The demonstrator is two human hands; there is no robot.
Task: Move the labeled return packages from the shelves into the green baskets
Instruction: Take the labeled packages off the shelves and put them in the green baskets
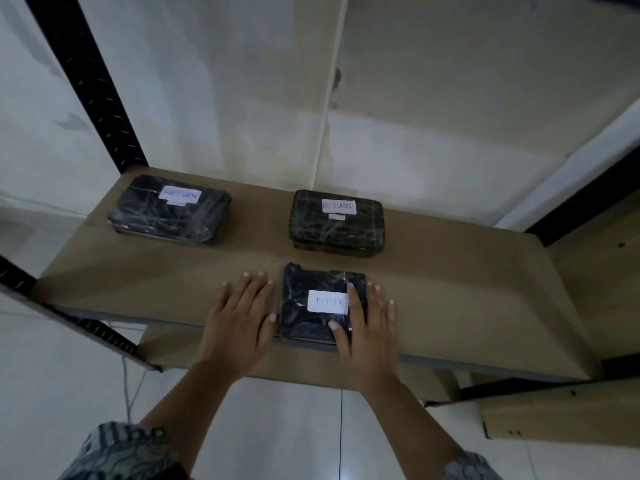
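1. Head view, position of goods: three black-wrapped packages lie on the brown shelf [467, 289], each with a white "RETURN" label. The near package [301, 320] sits at the front edge. The back left package [169, 209] and back right package [337, 223] lie further in, apart from each other and from the near one. No green basket is in view.

2. Head view, left hand [239, 313]: fingers are straight and slightly spread, palm down on the bare shelf. It lies just beside the near package's left edge and holds nothing. Whether the thumb touches the wrap cannot be told.

3. Head view, right hand [369, 323]: fingers are straight and lie flat over the right part of the near package. The forefinger runs alongside its label [327, 302] and the thumb rests on the wrap near the front edge. It presses or touches; it does not grip.

4. Assessment, step in hand: picking up the near package appears to be under way, with no lift achieved yet.

5. Recommendation: bring both hands in against the two side edges and curl the fingers under. The wrap looks glossy and may slip, so hold the package by its body, not by loose film. Lift it level, clear of the back right package.
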